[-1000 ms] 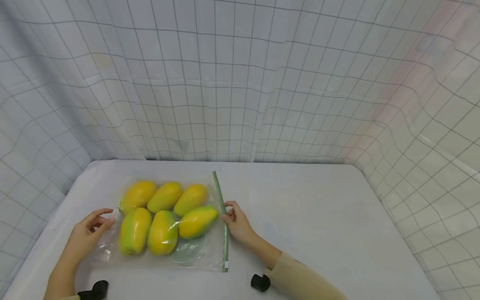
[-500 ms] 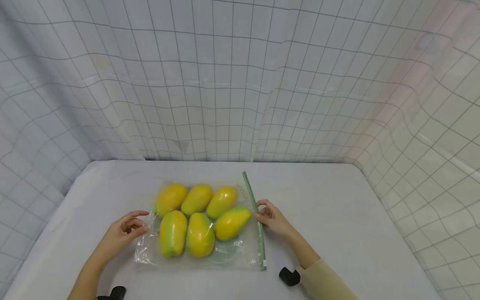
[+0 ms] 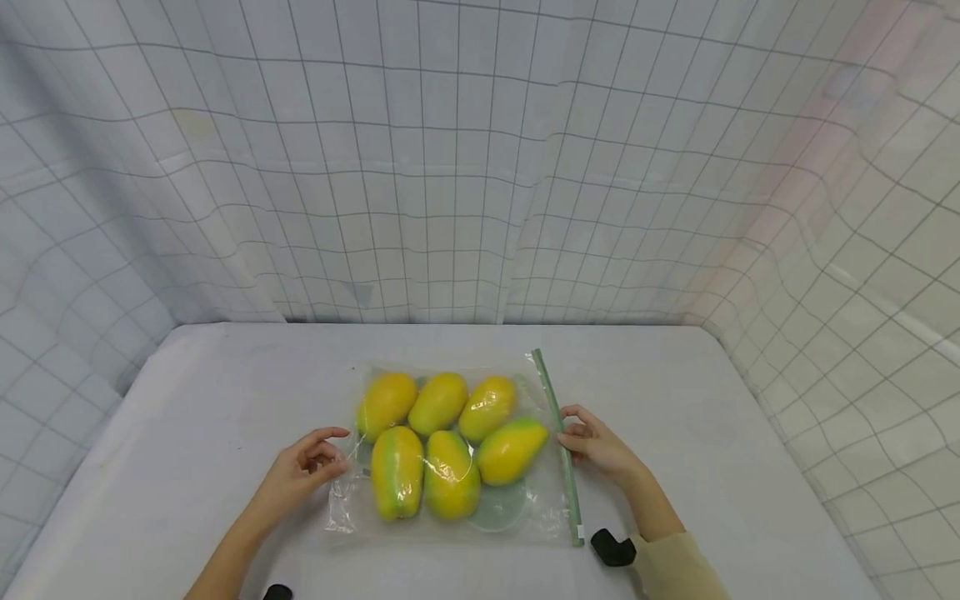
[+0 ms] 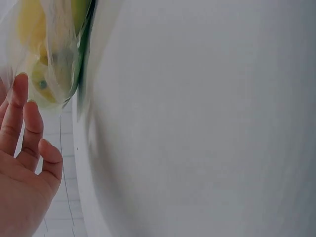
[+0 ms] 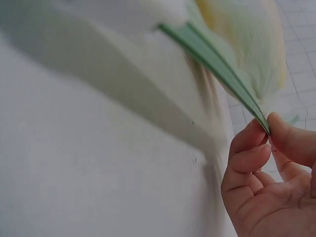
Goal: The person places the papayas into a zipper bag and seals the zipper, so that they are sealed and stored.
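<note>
A clear zip bag [image 3: 517, 529] holds several yellow-green mangoes [image 3: 452, 475], spread in two rows. Its green zip strip [image 3: 564, 454] runs along the right end. My right hand [image 3: 600, 446] pinches this strip between thumb and bent index finger; the right wrist view shows the strip's edge [image 5: 222, 74] caught at the fingertips, with a shadow falling below. At the opposite end, my left hand [image 3: 303, 467] grips the bag's edge by thumb and fingers. The left wrist view shows loose film [image 4: 59, 59] at the fingertips, the thumb being out of that frame.
White cloth covers the table [image 3: 225, 400]. Grid-patterned curtains [image 3: 465, 167] hang behind it and along both sides. Black wrist devices [image 3: 613, 548] sit at the forearms, and a beige sleeve [image 3: 678, 567] covers the right arm.
Both hands have moved to the right across the table, and the bag of mangoes has travelled with them from the left side to about the middle. Both grips look the same.
</note>
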{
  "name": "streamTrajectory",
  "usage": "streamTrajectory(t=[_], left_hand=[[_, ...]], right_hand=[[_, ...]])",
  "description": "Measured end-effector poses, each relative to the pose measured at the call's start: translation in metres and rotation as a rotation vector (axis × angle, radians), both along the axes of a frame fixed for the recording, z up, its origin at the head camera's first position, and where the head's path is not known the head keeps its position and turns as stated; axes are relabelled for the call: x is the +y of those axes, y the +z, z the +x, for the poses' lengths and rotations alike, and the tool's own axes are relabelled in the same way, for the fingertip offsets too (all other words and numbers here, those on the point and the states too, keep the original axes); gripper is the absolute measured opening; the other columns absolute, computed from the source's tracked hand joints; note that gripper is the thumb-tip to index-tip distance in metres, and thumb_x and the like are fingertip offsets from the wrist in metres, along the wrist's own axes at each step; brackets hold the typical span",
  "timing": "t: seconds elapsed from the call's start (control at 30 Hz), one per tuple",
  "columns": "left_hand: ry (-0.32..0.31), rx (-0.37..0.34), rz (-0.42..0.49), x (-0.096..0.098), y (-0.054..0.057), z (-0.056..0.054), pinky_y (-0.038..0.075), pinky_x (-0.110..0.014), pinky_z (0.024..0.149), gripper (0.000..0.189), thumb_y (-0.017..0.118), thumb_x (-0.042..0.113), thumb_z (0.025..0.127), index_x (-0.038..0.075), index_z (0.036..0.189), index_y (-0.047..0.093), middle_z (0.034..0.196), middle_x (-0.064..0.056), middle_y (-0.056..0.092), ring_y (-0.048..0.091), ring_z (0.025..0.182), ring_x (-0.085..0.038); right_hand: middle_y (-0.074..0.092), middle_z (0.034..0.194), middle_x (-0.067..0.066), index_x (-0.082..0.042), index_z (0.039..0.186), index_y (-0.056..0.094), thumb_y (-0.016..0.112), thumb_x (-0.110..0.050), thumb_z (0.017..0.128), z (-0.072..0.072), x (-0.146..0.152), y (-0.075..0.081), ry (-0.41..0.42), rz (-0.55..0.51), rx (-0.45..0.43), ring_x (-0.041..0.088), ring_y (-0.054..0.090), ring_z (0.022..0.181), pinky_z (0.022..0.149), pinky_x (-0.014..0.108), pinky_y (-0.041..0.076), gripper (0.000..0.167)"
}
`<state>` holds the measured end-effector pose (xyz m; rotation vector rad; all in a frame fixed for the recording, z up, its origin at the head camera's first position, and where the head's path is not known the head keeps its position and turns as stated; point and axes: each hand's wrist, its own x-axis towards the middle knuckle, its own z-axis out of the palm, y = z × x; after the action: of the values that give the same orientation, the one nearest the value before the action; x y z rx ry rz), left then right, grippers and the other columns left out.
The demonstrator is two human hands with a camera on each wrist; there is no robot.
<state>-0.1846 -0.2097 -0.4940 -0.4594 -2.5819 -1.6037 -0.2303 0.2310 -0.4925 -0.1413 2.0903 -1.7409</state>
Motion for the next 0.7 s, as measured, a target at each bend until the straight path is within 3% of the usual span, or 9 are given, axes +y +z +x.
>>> streamTrajectory(t=[0.1,0.23,0.3,0.47,0.7], left_hand=[[-0.005,0.011,0.017,0.01,-0.001,0.001,0.036,-0.022,0.053,0.036,0.066,0.001,0.08,-0.002,0.115,0.055,0.075,0.004,0.062,0.049,0.063,-0.007],[0.007,0.029,0.013,0.028,0.013,0.008,0.037,-0.022,0.053,0.035,0.066,-0.004,0.078,-0.005,0.112,0.055,0.074,-0.002,0.062,0.049,0.062,-0.006],[0.018,0.04,0.003,0.032,0.012,0.008,0.038,-0.021,0.053,0.036,0.066,-0.004,0.078,-0.006,0.111,0.055,0.074,-0.003,0.062,0.049,0.062,-0.006],[0.008,0.043,0.025,0.035,-0.006,0.002,0.039,-0.02,0.054,0.038,0.069,0.002,0.077,0.0,0.113,0.056,0.075,0.002,0.063,0.05,0.062,-0.004],[0.001,0.025,0.059,0.041,-0.01,0.0,0.038,-0.02,0.052,0.04,0.07,0.004,0.077,0.001,0.114,0.056,0.075,0.0,0.062,0.048,0.061,-0.005]], right_hand=[[0.046,0.075,-0.001,0.0,0.119,0.038,0.057,-0.01,0.089,0.001,0.01,0.0,-0.016,-0.005,-0.019,0.012,0.042,0.06,0.056,0.022,0.038,0.037],[0.046,0.074,-0.002,-0.002,0.116,0.04,0.057,-0.008,0.089,0.001,0.022,-0.003,-0.045,-0.026,-0.049,0.011,0.042,0.059,0.055,0.021,0.038,0.032],[0.047,0.073,-0.003,-0.004,0.114,0.042,0.057,-0.008,0.089,0.0,0.026,-0.004,-0.052,-0.044,-0.053,0.011,0.043,0.058,0.055,0.021,0.039,0.029],[0.049,0.072,-0.004,-0.01,0.11,0.045,0.057,-0.008,0.089,0.0,0.033,-0.005,-0.067,-0.067,-0.055,0.01,0.043,0.056,0.055,0.02,0.04,0.024],[0.049,0.074,-0.003,-0.007,0.114,0.042,0.057,-0.012,0.09,0.0,0.039,-0.007,-0.079,-0.052,-0.072,0.01,0.043,0.056,0.055,0.02,0.04,0.029]])
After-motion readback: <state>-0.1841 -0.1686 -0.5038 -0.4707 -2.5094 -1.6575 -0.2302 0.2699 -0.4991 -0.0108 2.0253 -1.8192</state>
